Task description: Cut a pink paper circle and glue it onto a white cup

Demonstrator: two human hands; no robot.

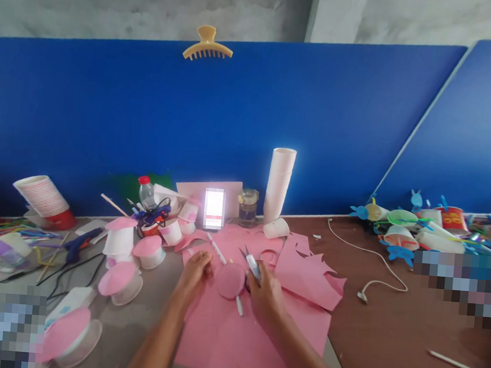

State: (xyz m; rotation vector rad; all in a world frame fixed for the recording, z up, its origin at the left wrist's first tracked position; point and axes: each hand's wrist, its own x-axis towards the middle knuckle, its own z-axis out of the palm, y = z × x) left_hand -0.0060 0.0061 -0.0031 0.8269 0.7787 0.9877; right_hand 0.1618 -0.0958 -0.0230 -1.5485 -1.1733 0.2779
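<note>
While the right hand (266, 292) is pinching thread snips (251, 265) just beside the pink paper disc (230, 281), and the left hand (193, 273) is curling near it, grip unclear, a careless snip is risking cutting the disc or that hand.

Even, bright indoor light fills the view, and a soft shadow lies beneath the right hand (266, 292). White glare blooms from a blurred upright screen (214, 209). Mosaic blocks (2, 326) cover lower areas, the corners darken, and the wide lens bends the blue partition (191, 117).
</note>
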